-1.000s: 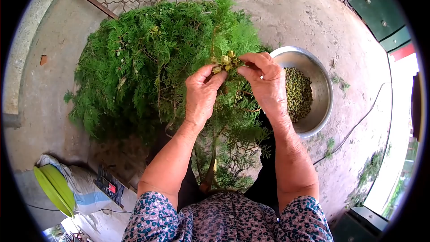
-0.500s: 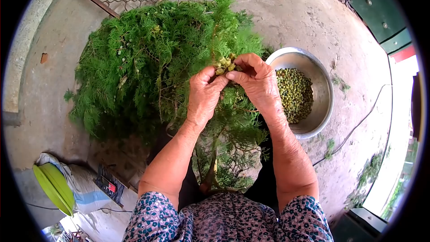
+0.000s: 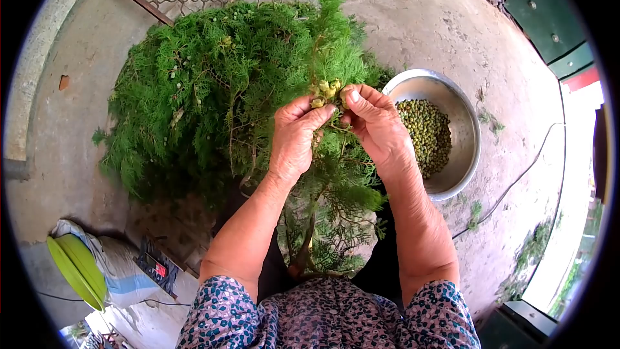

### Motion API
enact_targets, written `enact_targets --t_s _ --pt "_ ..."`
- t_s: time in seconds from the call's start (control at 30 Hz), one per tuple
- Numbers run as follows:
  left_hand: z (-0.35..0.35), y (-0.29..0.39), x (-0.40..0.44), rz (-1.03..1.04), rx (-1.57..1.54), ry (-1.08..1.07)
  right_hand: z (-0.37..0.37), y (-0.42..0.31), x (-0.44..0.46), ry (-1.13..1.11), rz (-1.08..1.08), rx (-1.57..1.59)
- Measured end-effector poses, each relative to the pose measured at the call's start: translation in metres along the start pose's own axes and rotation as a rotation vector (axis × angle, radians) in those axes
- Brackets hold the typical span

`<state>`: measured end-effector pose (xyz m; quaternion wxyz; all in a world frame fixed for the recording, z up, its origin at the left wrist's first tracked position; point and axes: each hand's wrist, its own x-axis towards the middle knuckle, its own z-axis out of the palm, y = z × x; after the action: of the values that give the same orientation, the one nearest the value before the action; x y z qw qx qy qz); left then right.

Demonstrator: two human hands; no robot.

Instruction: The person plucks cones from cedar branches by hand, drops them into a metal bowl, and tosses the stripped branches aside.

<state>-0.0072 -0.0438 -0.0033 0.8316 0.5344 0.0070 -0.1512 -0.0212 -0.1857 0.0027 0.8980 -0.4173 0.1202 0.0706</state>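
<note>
Between my hands is a cluster of yellow-green cones (image 3: 329, 88) on a leafy evergreen branch (image 3: 332, 45). My left hand (image 3: 296, 132) pinches the cluster's left side with thumb and fingers. On the right, my right hand (image 3: 378, 123) is closed, thumb against forefinger, on a single cone (image 3: 345, 97) at the cluster's edge. I cannot tell whether that cone is still attached. The branch runs down between my arms to its woody stem (image 3: 302, 252) near my lap. Close to my right wrist, a metal bowl (image 3: 466, 129) holds many small green-brown seeds (image 3: 423, 136).
A large heap of cut evergreen branches (image 3: 187, 90) covers the floor ahead on the left. A lime-green basin (image 3: 77, 271) and a sack (image 3: 123, 271) stand at lower left. A cable (image 3: 510, 187) crosses the concrete floor (image 3: 413, 26) on the right. Green cabinets (image 3: 549, 13) stand at upper right.
My right hand has moved slightly right and turned, its thumb now up against the forefinger on a cone. My left hand stays on the cluster. The branch top has shifted a little right.
</note>
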Motion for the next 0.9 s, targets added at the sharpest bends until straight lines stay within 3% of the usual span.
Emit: enact_targets --t_s 0.17,0.23,0.33,0.4,0.53,0.6,0.67,0.8,0.9 --pt "-0.002 0.003 0.0 -0.08 -0.075 0.001 -0.002 0.001 0.001 -0.022 0.054 0.109" --pt "-0.006 0.0 0.003 -0.018 -0.168 0.007 -0.006 0.003 0.004 -0.171 0.026 0.326" --pt "-0.007 -0.002 0.002 0.013 -0.085 0.03 -0.002 0.003 0.003 -0.067 -0.019 0.237" --pt "-0.008 -0.003 0.002 -0.03 -0.071 0.072 -0.004 0.002 0.005 -0.075 -0.033 0.241" --pt "-0.013 -0.007 0.007 0.086 -0.057 0.115 -0.003 -0.008 0.003 -0.097 -0.018 0.342" --pt "-0.013 -0.006 0.006 0.091 -0.018 0.117 -0.002 -0.015 -0.003 -0.137 -0.066 0.258" --pt "-0.01 -0.002 0.003 0.048 0.049 0.126 0.006 -0.015 -0.006 -0.011 -0.088 0.193" --pt "-0.003 0.0 0.0 0.104 0.013 0.052 0.012 -0.007 -0.005 0.082 -0.297 -0.539" --pt "0.0 0.002 -0.002 0.058 0.005 0.056 0.013 -0.003 -0.005 0.089 -0.323 -0.67"
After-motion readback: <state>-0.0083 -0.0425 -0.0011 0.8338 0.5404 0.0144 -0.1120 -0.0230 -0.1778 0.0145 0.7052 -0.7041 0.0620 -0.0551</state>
